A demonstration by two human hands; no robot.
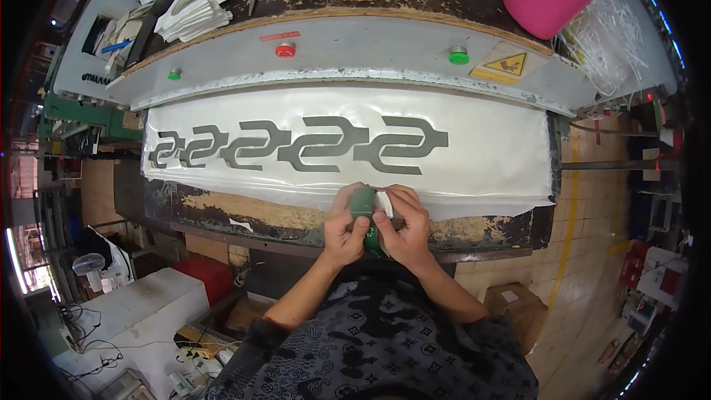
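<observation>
Five grey hooked shapes (pixel 304 146) lay in a row on the white sheet (pixel 489 155) spread over the press bed, the largest thing in view, with its grey panel (pixel 370 48) carrying red and green buttons behind. At the near edge of the table (pixel 244 211) both hands met. The left hand (pixel 345 226) and right hand (pixel 404 226) had their fingers closed on a green piece (pixel 362 205) with a white backing (apparently half peeled), so that piece seemed not yet laid down.

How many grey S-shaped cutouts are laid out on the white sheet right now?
5, in one row on the white sheet: far left, next, middle, fourth, rightmost. None looks hidden.
</observation>
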